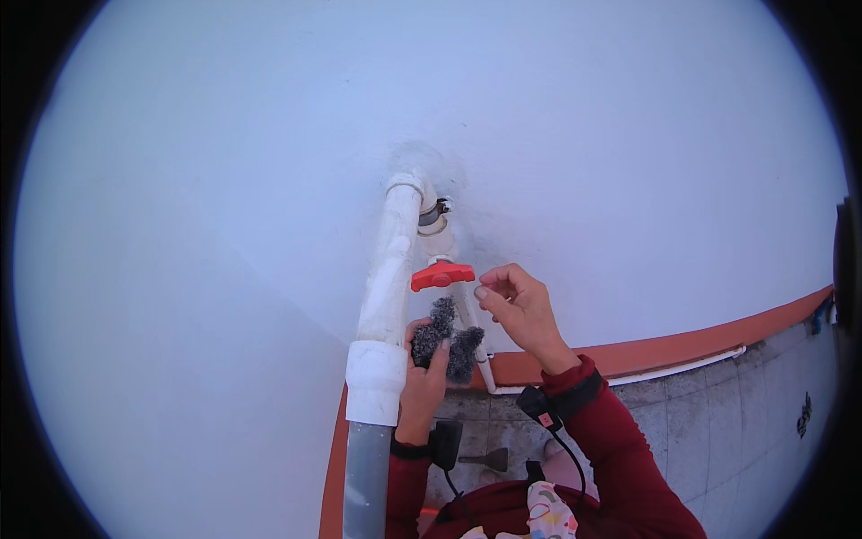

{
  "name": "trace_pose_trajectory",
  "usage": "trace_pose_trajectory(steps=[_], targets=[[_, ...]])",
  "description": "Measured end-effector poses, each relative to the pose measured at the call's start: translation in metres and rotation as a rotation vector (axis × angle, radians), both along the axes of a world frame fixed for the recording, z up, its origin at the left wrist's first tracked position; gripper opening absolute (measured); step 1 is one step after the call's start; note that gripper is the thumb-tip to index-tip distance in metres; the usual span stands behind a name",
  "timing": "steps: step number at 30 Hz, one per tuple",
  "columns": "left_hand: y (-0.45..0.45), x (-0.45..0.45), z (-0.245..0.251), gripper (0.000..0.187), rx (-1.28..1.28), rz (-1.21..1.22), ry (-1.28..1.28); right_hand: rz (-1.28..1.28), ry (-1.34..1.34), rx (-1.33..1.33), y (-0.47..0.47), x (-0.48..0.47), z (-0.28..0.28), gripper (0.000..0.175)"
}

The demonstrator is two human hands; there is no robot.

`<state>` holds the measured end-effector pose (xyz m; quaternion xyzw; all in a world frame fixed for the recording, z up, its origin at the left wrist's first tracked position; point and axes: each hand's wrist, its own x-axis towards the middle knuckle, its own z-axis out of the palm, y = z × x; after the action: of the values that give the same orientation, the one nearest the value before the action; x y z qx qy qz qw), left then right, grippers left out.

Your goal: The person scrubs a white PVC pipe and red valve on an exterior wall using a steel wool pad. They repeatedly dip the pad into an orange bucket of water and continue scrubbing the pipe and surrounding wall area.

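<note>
My left hand [425,387] grips a dark grey, fluffy clump that looks like steel wool [461,354], with the thumb pressed over it. The clump hangs in two lobes below a red plastic valve handle [442,276]. Just right of that handle is my right hand [518,306], its fingers bent and a small gap between thumb and forefinger. I see nothing held there. The valve sits on a white plastic pipe [438,239] with a grey section and a metal clamp [441,206] above it. A thicker white pipe [390,269] partly hides my left hand.
Behind the pipes stands a pale wall [640,168] with a red-brown base band [660,340]. A thin white pipe [673,366] runs along its foot. On the grey tiled floor [687,418] lies a flat scraper-like tool [495,459]. Cables hang from both wrist devices.
</note>
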<state>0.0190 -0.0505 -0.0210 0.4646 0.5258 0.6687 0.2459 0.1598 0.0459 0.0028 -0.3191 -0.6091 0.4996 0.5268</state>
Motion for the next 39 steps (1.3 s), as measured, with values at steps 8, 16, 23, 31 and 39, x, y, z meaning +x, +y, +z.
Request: trace_pose_trajectory(steps=[8,16,23,31,39], targets=[[0.005,0.006,-0.015,0.038,0.041,-0.069,0.222,0.242,-0.137,-0.062,-0.011,0.007,0.003,0.018],[0.021,0.028,0.012,0.038,-0.004,-0.104,-0.268,-0.217,-0.435,0.889,0.016,-0.014,0.058,0.021],[0.03,0.03,0.0,0.023,-0.009,-0.036,-0.015,-0.12,-0.344,0.695,0.019,-0.017,0.034,0.021],[0.016,0.023,0.006,0.044,0.026,-0.107,-0.052,0.126,0.096,0.271,0.02,0.009,0.029,0.013],[0.031,0.008,0.068,0.038,0.153,0.202,0.665,0.016,-0.018,0.156,0.034,-0.006,0.034,0.015]])
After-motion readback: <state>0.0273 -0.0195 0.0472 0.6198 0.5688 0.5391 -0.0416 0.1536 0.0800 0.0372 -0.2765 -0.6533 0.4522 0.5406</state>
